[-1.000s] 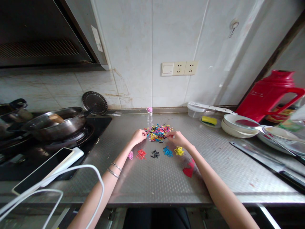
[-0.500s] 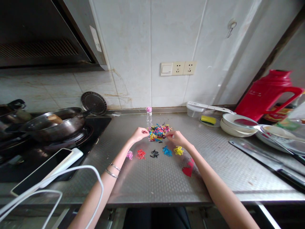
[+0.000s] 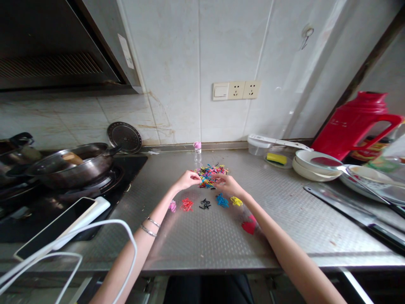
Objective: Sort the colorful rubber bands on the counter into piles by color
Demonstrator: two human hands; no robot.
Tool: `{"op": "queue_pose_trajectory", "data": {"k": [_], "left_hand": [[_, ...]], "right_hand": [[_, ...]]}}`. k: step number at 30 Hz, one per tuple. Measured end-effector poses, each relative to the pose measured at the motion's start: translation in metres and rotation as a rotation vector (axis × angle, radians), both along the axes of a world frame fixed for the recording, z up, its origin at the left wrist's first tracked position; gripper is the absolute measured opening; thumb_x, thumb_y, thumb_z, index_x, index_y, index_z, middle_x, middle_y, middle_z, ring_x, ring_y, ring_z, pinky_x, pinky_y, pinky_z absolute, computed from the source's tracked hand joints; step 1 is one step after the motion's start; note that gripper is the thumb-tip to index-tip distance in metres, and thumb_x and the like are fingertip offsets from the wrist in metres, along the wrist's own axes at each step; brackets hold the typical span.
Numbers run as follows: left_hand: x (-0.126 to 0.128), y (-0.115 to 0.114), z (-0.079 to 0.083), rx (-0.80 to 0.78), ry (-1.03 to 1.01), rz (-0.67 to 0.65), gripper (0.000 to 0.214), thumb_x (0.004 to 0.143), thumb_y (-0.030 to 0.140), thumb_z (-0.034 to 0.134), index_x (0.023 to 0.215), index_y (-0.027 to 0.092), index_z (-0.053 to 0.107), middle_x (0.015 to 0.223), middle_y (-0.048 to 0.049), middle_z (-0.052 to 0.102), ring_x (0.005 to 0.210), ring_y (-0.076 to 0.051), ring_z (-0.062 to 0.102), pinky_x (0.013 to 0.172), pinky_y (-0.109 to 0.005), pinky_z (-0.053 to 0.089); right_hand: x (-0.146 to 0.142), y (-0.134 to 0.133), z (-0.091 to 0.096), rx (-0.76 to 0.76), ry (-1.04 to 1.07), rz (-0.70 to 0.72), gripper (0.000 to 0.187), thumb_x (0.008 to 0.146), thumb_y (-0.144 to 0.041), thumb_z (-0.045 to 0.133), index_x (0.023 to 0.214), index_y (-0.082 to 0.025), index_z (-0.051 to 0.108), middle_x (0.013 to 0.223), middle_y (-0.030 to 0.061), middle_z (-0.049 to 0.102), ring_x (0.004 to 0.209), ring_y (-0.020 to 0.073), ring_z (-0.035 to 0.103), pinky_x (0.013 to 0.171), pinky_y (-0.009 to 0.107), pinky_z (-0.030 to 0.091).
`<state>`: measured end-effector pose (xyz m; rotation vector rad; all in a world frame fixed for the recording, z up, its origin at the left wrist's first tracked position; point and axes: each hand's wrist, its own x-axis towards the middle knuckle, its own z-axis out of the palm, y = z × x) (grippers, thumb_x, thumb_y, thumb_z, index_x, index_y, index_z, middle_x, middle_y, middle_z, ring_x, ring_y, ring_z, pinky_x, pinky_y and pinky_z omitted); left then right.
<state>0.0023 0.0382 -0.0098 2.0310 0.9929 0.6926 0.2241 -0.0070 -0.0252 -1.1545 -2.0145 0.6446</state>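
A mixed heap of small coloured rubber bands [image 3: 207, 172] lies on the metal counter. At its left front edge is my left hand [image 3: 189, 180], thumb and fingers pinched together; anything between them is too small to make out. My right hand [image 3: 228, 184] reaches over the heap's right front part with its fingers a little apart, and I see nothing held in them. In front of the hands lies a row of single-colour piles: pink bands [image 3: 172, 206], red bands [image 3: 187, 204], black bands [image 3: 205, 204], blue bands [image 3: 222, 200] and yellow bands [image 3: 236, 201].
Behind the heap stands a small clear bottle with a pink cap [image 3: 197, 147]. A clear bag with red print [image 3: 249, 226] lies by my right forearm. A knife [image 3: 344, 207], bowls [image 3: 316, 169] and a red thermos [image 3: 354, 126] are on the right; a pan [image 3: 69, 169] and phone [image 3: 57, 230] on the left.
My right hand has moved left over the heap, and its fingers have spread a little. My left hand has shifted slightly right and forward of the heap's edge.
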Motion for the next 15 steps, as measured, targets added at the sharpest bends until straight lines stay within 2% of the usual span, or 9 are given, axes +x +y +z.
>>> {"op": "queue_pose_trajectory", "data": {"k": [6,15], "left_hand": [[0.005,0.001,-0.011,0.044,0.051,-0.056,0.018,0.068,0.024,0.059,0.072,0.009,0.068,0.069,-0.0053,0.066,0.063,-0.013,0.057,0.063,-0.023,0.043],[0.012,-0.007,-0.01,0.078,0.053,-0.112,0.016,0.069,0.021,0.058,0.074,0.01,0.068,0.07,-0.0045,0.066,0.067,-0.013,0.057,0.066,-0.023,0.043]], "right_hand": [[-0.018,-0.006,-0.005,0.121,-0.075,0.03,0.039,0.073,-0.019,0.052,0.112,-0.017,0.056,0.106,0.0073,0.061,0.073,0.0125,0.057,0.075,0.028,0.044],[-0.018,-0.003,-0.009,0.14,-0.096,-0.001,0.023,0.077,-0.019,0.049,0.093,-0.017,0.065,0.088,0.0048,0.066,0.075,0.0144,0.058,0.071,0.025,0.044]]}}
